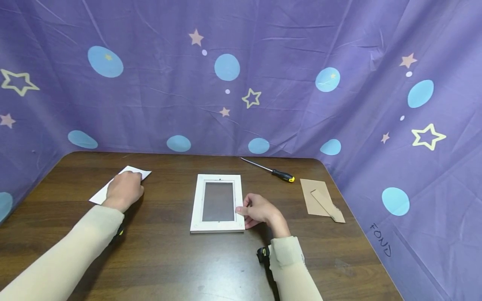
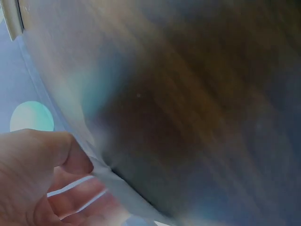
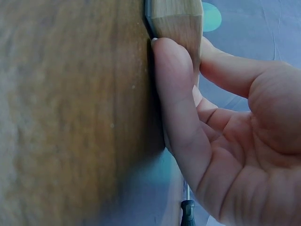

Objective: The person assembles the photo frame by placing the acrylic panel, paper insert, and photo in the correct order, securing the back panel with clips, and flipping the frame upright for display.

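My left hand is at the left of the table, over a white sheet of paper. In the left wrist view, thumb and fingers pinch the edge of the paper. A white picture frame lies in the middle of the table, its grey inner panel facing up. My right hand grips the frame's right side, thumb on top of the border. Seen from the right wrist, the fingers press the frame's bare wooden side.
Behind and right of the frame lies a screwdriver with a black and yellow handle. Farther right, a brown backing board has a narrow cardboard strip across it. A purple curtain hangs along the table's far edge and right side.
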### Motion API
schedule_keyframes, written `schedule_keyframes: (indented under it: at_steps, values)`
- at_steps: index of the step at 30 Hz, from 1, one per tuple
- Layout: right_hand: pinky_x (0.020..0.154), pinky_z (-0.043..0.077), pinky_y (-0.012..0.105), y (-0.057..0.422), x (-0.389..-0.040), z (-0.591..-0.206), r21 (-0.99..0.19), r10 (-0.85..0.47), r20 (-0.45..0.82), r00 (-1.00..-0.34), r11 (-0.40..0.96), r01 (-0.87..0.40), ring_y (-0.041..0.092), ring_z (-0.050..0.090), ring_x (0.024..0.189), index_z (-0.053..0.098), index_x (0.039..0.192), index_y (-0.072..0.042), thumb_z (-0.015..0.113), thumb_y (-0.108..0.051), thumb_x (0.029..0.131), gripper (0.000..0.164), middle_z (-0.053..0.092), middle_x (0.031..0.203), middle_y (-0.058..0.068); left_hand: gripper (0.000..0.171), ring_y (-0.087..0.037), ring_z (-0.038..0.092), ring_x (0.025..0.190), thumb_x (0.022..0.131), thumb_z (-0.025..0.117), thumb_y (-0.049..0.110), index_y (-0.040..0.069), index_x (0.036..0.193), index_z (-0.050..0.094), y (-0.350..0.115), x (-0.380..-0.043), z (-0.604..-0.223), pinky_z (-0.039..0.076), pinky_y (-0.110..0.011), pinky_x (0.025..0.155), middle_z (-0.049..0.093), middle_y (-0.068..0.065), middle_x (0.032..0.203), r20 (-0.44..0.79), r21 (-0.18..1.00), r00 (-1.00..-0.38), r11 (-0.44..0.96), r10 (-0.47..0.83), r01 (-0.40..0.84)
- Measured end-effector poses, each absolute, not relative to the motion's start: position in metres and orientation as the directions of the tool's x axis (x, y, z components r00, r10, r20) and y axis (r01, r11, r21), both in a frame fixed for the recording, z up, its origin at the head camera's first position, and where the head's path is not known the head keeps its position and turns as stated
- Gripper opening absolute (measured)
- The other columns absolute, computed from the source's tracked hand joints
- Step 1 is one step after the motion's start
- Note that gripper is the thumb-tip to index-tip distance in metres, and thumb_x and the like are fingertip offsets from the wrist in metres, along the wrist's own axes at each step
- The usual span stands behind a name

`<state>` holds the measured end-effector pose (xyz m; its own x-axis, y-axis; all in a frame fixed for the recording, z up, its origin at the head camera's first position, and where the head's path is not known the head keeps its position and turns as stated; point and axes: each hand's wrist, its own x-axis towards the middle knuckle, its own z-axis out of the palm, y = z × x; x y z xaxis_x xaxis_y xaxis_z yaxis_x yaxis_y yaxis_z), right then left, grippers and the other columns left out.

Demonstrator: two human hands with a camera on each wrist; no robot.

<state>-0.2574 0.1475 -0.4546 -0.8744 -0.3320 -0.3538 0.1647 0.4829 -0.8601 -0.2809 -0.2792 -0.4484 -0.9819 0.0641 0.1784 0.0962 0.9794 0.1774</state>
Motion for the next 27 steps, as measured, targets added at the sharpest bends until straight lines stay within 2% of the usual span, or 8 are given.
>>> schedule_keyframes:
  at_steps: [7, 14, 21, 27]
  values:
    - [0.064, 0.064, 0.039, 0.148, -0.257, -0.454, -0.862, -0.330, -0.354, -0.875, 0.478, 0.168, 0.022, 0.067, 0.068, 0.054, 0.101, -0.002, 0.073, -0.018, 0.102, 0.025, 0.061, 0.083, 0.012, 0.017, -0.061, 0.065, 0.078, 0.085, 0.058, 0.003, -0.007, 0.093, 0.069, -0.275, -0.282, -0.450, 0.049, -0.065, 0.057, 0.069, -0.037, 0.095, 0.244, 0.242, -0.969, 0.965, 0.041, 0.102]
    - [0.064, 0.064, 0.039, 0.147, -0.257, -0.454, -0.864, -0.332, -0.356, -0.874, 0.472, 0.173, 0.021, 0.066, 0.067, 0.054, 0.101, -0.002, 0.074, -0.018, 0.101, 0.026, 0.061, 0.082, 0.012, 0.016, -0.056, 0.065, 0.071, 0.088, 0.059, 0.000, -0.004, 0.099, 0.069, -0.265, -0.278, -0.442, 0.047, -0.060, 0.050, 0.070, -0.033, 0.085, 0.305, 0.256, -0.951, 0.957, 0.056, 0.139]
    - [0.064, 0.064, 0.039, 0.147, -0.254, -0.451, -0.863, -0.332, -0.358, -0.873, 0.474, 0.174, 0.021, 0.067, 0.067, 0.054, 0.101, -0.002, 0.074, -0.018, 0.101, 0.026, 0.061, 0.083, 0.012, 0.035, -0.050, 0.068, 0.076, 0.087, 0.066, -0.004, -0.004, 0.122, 0.071, -0.250, -0.271, -0.422, 0.052, -0.062, 0.063, 0.074, -0.031, 0.097, 0.363, 0.359, -0.929, 0.908, 0.077, 0.216]
    - [0.064, 0.064, 0.039, 0.147, -0.253, -0.451, -0.862, -0.334, -0.361, -0.871, 0.475, 0.175, 0.021, 0.067, 0.066, 0.054, 0.101, -0.001, 0.074, -0.017, 0.101, 0.026, 0.062, 0.082, 0.013, 0.043, -0.047, 0.072, 0.091, 0.085, 0.065, -0.003, -0.006, 0.127, 0.068, -0.235, -0.268, -0.399, 0.052, -0.062, 0.077, 0.077, -0.025, 0.098, 0.368, 0.420, -0.927, 0.877, 0.070, 0.233]
